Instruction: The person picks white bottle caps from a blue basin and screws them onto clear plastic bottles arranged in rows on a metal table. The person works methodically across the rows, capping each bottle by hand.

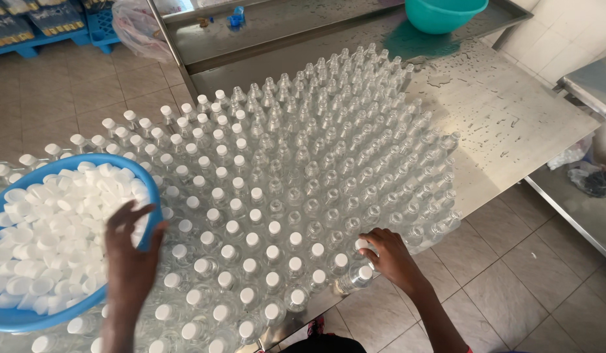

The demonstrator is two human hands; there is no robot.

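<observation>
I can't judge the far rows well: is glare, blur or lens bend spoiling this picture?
Head view: sharp overall, with the left hand slightly motion-blurred at the blue basin; soft, even light, faint shadows; sheen on the wet steel table; the clear bottles glint and blend together far off; wide-lens bend at the edges.

Two bare forearms enter from the bottom edge of the frame. The left hand (129, 252) shows at the lower left and the right hand (389, 256) at the lower middle. Neither wears a glove, ring, watch or bracelet, and no sleeve reaches the wrists. At the bottom centre a strip of dark clothing shows, with a small patch of red just above it.
</observation>
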